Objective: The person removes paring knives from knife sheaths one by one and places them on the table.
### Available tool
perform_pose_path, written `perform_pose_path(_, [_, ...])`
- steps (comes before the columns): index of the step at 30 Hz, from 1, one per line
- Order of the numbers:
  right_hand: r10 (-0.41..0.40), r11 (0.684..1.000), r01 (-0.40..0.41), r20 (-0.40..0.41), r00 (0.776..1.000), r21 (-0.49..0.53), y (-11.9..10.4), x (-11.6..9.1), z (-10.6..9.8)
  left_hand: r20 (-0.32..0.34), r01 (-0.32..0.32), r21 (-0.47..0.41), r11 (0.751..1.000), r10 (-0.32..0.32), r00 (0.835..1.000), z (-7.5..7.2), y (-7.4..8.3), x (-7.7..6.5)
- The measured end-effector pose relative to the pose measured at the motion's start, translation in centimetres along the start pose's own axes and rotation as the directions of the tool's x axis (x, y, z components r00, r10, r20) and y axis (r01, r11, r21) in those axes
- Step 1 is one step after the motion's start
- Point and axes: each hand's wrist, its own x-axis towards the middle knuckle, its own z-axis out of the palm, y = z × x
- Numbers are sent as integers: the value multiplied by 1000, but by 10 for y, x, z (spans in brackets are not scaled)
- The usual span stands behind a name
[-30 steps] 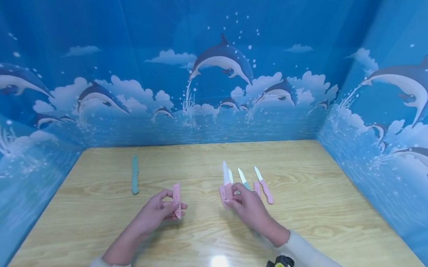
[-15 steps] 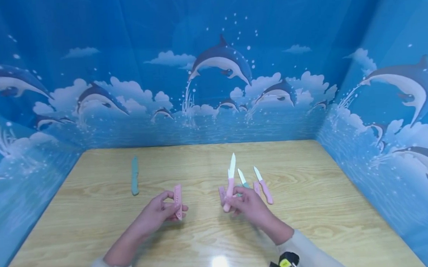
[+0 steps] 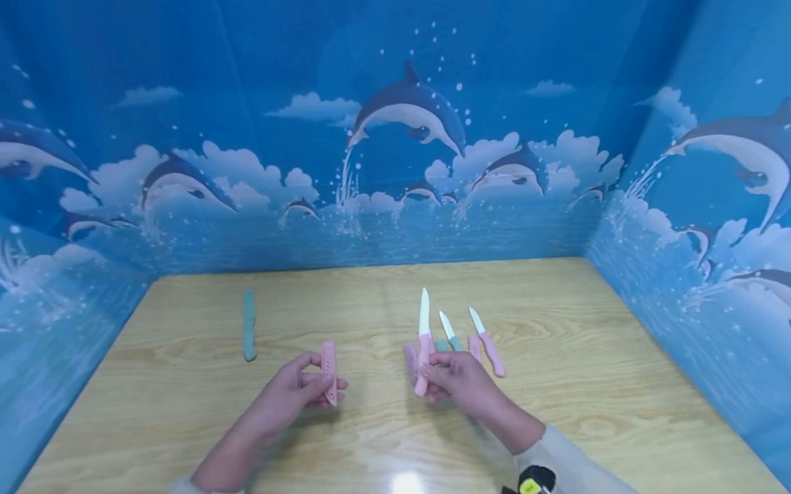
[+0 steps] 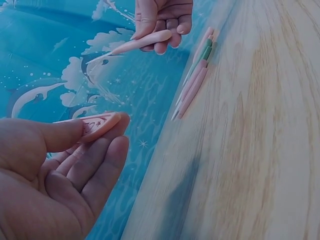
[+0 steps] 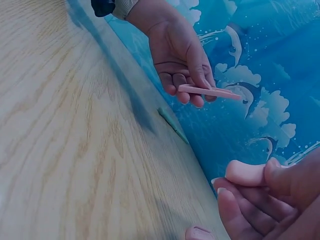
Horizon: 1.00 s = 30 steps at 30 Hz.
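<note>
My left hand (image 3: 292, 390) pinches a pink slotted knife sheath (image 3: 330, 373) between thumb and fingers, above the table. In the right wrist view the sheath (image 5: 210, 92) lies nearly level in that hand. My right hand (image 3: 466, 381) grips a knife by its pink handle (image 3: 423, 354), the white blade (image 3: 424, 312) bare and pointing to the far side. A gap separates the knife from the sheath. Behind the right hand lie a green-handled knife (image 3: 450, 328) and a pink-handled knife (image 3: 487, 344), both with bare blades.
On the wooden table (image 3: 353, 458), a green sheathed knife (image 3: 248, 325) lies at the left. Another pink sheath (image 3: 411, 359), a small green piece (image 3: 442, 345) and a pink piece (image 3: 474, 346) lie near the right hand. A dolphin-print curtain (image 3: 267, 239) encloses the table's back and sides.
My right hand has lifted the pink-handled knife slightly and turned it, so its whole handle shows. At half a second the blade leaned further right. The left hand and sheath have hardly moved.
</note>
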Motion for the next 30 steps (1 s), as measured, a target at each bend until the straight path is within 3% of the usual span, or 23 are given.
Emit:
perform_pose_path(5, [-29,999,29,-11,1000,-18,1,1,0,-14,11,4,1000,-11,1000,3,0,1])
perform_pose_path(11, [-77,995,74,-34,996,-66,1,1,0,-84,71,10,997,-70,994,8,0,6])
perform_pose_path(20, [-115,977,96,-90,989,-189,3,6,2,-153,21,151,988,2,988,13,1,10])
perform_pose_path(30, [-188,948,133,-168,968,-290,1,16,8,-205,1,176,984,36,978,20,2,20])
